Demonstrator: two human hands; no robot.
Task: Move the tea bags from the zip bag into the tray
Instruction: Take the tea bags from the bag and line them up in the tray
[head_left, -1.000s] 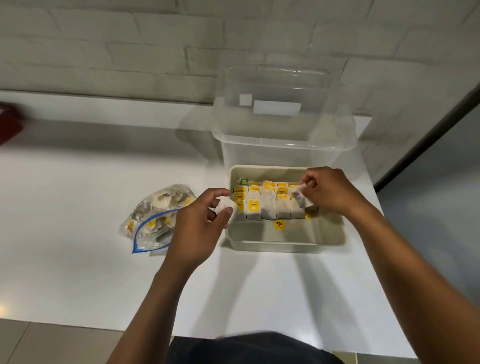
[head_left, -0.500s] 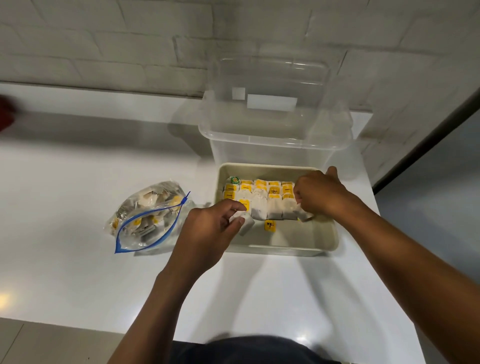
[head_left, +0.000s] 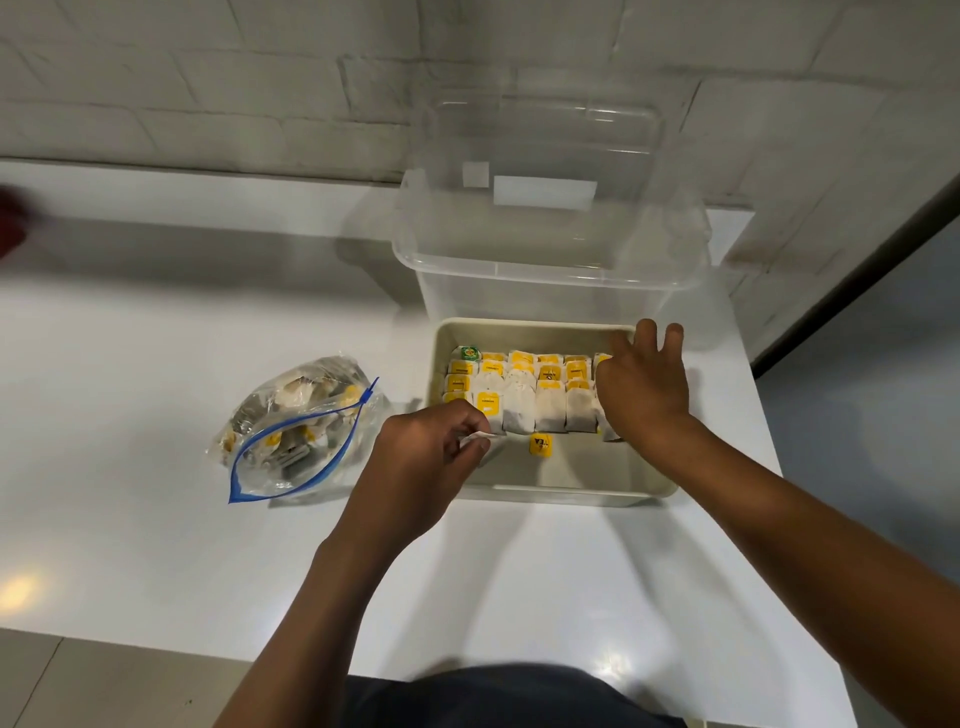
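Observation:
A beige tray (head_left: 566, 491) sits on the white table and holds rows of tea bags (head_left: 522, 395) with yellow tags. One loose yellow tag (head_left: 540, 445) lies in front of the rows. My left hand (head_left: 423, 460) is at the tray's front left corner and pinches a white tea bag (head_left: 475, 438). My right hand (head_left: 644, 387) rests against the right end of the rows, fingers stretched toward the tray's far rim. A clear zip bag (head_left: 296, 431) with a blue seal lies open to the left, with more tea bags inside.
A clear plastic bin (head_left: 545, 249) with its lid raised stands right behind the tray against the brick wall. A red object (head_left: 10, 223) shows at the far left edge. The table's right edge drops off just beyond the tray.
My left hand has brought its tea bag down to the tray's front left corner. My right hand has gone from pinching a bag to lying flat against the right end of the rows.

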